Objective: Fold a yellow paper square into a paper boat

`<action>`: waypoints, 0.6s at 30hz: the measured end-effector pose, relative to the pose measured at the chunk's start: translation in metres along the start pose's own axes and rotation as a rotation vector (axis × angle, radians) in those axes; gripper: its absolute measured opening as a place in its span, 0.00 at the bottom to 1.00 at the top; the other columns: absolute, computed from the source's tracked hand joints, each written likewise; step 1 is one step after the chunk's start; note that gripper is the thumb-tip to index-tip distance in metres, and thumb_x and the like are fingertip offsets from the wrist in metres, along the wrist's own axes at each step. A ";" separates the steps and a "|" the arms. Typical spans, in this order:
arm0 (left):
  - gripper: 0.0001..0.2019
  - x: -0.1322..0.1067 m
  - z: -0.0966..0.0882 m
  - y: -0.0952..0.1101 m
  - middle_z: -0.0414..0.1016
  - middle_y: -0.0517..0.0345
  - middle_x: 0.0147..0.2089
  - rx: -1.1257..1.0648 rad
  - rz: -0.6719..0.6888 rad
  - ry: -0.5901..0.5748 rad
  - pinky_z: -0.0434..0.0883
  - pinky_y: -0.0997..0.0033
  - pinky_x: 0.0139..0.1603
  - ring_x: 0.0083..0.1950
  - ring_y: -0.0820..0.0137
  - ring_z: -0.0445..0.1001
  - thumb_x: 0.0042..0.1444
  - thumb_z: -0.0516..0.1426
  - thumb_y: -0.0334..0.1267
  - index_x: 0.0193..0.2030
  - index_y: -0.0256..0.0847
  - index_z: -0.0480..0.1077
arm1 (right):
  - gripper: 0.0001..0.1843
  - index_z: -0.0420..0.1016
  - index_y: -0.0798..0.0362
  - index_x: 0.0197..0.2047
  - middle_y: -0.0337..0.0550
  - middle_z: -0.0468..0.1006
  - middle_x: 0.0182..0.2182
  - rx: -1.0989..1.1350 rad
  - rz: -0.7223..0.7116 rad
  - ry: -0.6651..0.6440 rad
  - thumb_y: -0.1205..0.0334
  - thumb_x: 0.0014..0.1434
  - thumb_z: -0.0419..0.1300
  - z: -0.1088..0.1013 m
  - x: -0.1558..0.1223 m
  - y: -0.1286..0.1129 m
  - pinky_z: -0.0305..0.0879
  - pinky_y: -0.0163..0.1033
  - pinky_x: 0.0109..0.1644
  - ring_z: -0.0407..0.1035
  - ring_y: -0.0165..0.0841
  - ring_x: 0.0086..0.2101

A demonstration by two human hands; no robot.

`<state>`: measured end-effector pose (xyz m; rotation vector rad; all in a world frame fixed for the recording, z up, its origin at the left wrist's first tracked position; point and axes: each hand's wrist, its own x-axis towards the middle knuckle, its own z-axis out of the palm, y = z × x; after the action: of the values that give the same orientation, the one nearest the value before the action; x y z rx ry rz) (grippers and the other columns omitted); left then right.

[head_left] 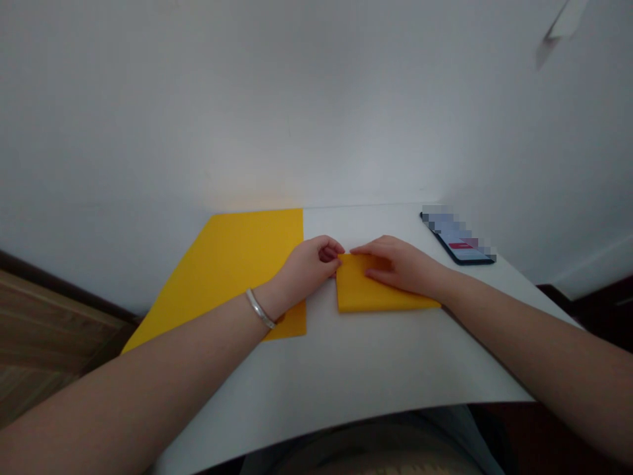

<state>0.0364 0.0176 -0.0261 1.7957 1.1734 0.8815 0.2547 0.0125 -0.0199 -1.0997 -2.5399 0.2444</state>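
A small folded yellow paper (368, 295) lies on the white table (346, 369) near its middle. My right hand (398, 264) rests flat on top of it, fingers stretched out and pointing left. My left hand (311, 264), a silver bracelet on its wrist, has its fingers curled and pinches the paper's upper left corner. A larger flat yellow sheet (232, 264) lies to the left, partly under my left wrist.
A dark phone (457, 241) with a lit screen lies at the table's far right. A white wall stands right behind the table. Wooden floor shows at the left below the table's edge.
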 end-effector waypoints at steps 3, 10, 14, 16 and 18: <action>0.07 0.000 -0.001 0.003 0.74 0.59 0.32 0.067 0.027 0.042 0.74 0.70 0.36 0.34 0.72 0.74 0.49 0.56 0.28 0.35 0.38 0.71 | 0.24 0.72 0.48 0.57 0.45 0.78 0.47 -0.029 0.043 0.011 0.61 0.56 0.59 -0.001 0.000 0.000 0.64 0.48 0.53 0.68 0.40 0.46; 0.08 0.001 -0.005 0.007 0.76 0.58 0.33 -0.003 -0.065 0.152 0.73 0.71 0.36 0.34 0.72 0.74 0.49 0.56 0.28 0.37 0.38 0.73 | 0.20 0.75 0.43 0.55 0.43 0.79 0.38 0.044 0.148 0.081 0.62 0.59 0.56 -0.006 -0.003 0.013 0.67 0.43 0.45 0.71 0.36 0.39; 0.09 0.002 -0.007 0.003 0.76 0.58 0.33 0.002 -0.073 0.172 0.72 0.71 0.37 0.34 0.72 0.74 0.49 0.56 0.29 0.37 0.38 0.73 | 0.17 0.78 0.43 0.49 0.41 0.80 0.37 0.197 0.255 0.099 0.59 0.57 0.58 -0.002 -0.006 0.027 0.69 0.41 0.40 0.73 0.35 0.36; 0.09 0.003 -0.008 0.002 0.75 0.58 0.33 0.037 -0.064 0.179 0.71 0.71 0.37 0.34 0.72 0.73 0.49 0.56 0.30 0.38 0.37 0.73 | 0.16 0.79 0.44 0.47 0.41 0.81 0.36 0.263 0.286 0.094 0.59 0.57 0.58 0.000 -0.007 0.034 0.69 0.40 0.37 0.73 0.35 0.35; 0.10 0.003 -0.009 0.001 0.74 0.59 0.32 0.089 -0.038 0.187 0.70 0.72 0.35 0.33 0.72 0.72 0.50 0.55 0.30 0.40 0.37 0.73 | 0.15 0.79 0.46 0.46 0.41 0.81 0.35 0.294 0.321 0.094 0.59 0.56 0.58 0.000 -0.008 0.038 0.70 0.39 0.36 0.74 0.34 0.34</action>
<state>0.0299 0.0221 -0.0207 1.7847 1.3798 1.0057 0.2852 0.0325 -0.0331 -1.3553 -2.1490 0.6122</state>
